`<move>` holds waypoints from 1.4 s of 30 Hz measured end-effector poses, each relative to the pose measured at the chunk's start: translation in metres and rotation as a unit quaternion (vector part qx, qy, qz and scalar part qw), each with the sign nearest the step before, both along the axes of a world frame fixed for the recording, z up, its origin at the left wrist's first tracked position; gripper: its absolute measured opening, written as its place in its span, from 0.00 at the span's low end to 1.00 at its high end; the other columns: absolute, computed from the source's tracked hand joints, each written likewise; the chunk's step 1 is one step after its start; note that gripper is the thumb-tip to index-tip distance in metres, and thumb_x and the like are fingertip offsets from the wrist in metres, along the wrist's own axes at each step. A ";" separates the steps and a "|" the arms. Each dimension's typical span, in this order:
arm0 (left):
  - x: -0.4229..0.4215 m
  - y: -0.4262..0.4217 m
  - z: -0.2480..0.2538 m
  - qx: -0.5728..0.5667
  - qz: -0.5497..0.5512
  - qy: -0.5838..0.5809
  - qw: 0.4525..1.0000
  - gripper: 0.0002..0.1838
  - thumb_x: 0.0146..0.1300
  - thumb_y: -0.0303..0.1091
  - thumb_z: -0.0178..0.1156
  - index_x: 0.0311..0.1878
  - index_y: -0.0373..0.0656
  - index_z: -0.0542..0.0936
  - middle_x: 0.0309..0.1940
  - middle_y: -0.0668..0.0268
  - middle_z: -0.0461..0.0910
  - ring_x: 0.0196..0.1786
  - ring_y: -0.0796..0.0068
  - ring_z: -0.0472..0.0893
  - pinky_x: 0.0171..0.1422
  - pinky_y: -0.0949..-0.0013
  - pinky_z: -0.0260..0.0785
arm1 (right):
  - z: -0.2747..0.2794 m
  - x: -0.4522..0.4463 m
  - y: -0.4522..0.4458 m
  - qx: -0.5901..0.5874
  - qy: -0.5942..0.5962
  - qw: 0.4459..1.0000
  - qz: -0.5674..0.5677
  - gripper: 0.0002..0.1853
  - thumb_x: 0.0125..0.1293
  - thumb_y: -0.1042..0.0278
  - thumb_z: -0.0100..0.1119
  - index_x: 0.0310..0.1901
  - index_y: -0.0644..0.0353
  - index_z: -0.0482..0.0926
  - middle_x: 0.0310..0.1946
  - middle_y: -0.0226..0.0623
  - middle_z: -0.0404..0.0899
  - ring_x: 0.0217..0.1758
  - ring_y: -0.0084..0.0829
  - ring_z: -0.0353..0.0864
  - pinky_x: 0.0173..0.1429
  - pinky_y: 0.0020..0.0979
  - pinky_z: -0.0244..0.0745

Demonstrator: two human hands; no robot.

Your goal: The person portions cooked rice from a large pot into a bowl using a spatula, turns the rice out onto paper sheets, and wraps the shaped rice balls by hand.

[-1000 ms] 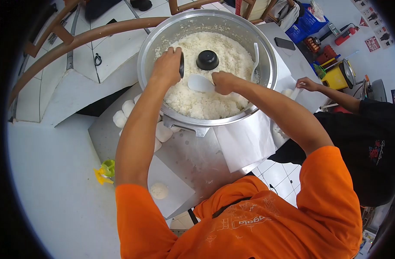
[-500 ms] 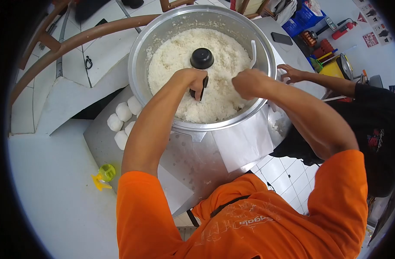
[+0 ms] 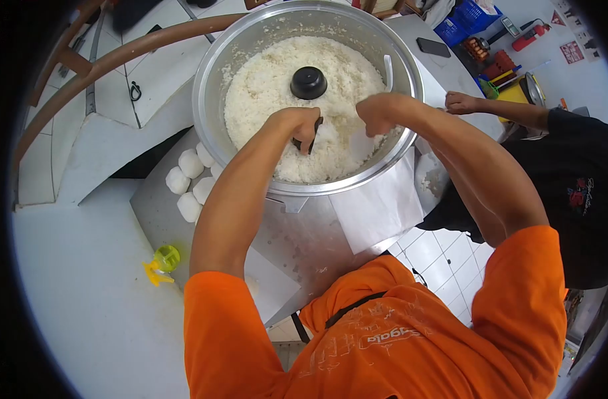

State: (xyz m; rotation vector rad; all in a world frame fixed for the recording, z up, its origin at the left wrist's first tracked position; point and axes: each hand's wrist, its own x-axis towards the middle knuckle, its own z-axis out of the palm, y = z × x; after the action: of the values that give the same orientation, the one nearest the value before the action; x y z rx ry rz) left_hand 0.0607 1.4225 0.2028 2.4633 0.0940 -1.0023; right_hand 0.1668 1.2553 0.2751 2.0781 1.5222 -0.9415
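Note:
A large metal pot (image 3: 204,113) holds a broad bed of white cooked rice (image 3: 264,80). My left hand (image 3: 300,125) grips a small black bowl (image 3: 318,125) low over the rice, its rim edge-on and its inside hidden from me. Another black bowl (image 3: 308,84) rests on the rice just beyond that hand. On the pot's right side, my right hand (image 3: 381,113) is closed around a pale rice paddle (image 3: 361,143), whose blade dips toward the rice; its handle is hidden by my fingers. A white handle-like piece (image 3: 388,72) leans against the inner wall.
Several white rounded lumps (image 3: 188,163) sit left of the pot on the metal table (image 3: 284,246). White paper sheets (image 3: 370,206) lie in front. A yellow-green pump bottle (image 3: 164,259) stands at left. A phone (image 3: 433,47) lies at right, near a co-worker's hand (image 3: 460,102).
The pale paddle blade now shows below my right hand, which has risen slightly. My left hand stays about where it was with the bowl. The co-worker's hand has drawn back right.

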 end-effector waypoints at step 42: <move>-0.123 -0.043 0.123 -0.097 0.331 -0.503 0.792 0.67 0.46 0.23 0.81 0.82 0.39 0.42 0.56 0.47 0.81 0.59 0.50 0.84 0.67 0.57 0.74 | 0.067 -0.098 -0.079 0.519 0.404 0.675 -0.334 0.16 0.77 0.68 0.59 0.60 0.66 0.83 0.38 0.38 0.85 0.39 0.25 0.79 0.46 0.34 0.75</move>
State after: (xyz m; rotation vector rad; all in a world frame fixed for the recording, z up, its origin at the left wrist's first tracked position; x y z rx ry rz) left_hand -0.0622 1.3790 0.3255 2.1660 0.4260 0.5985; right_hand 0.0685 1.1759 0.3425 3.5148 2.0214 -1.6793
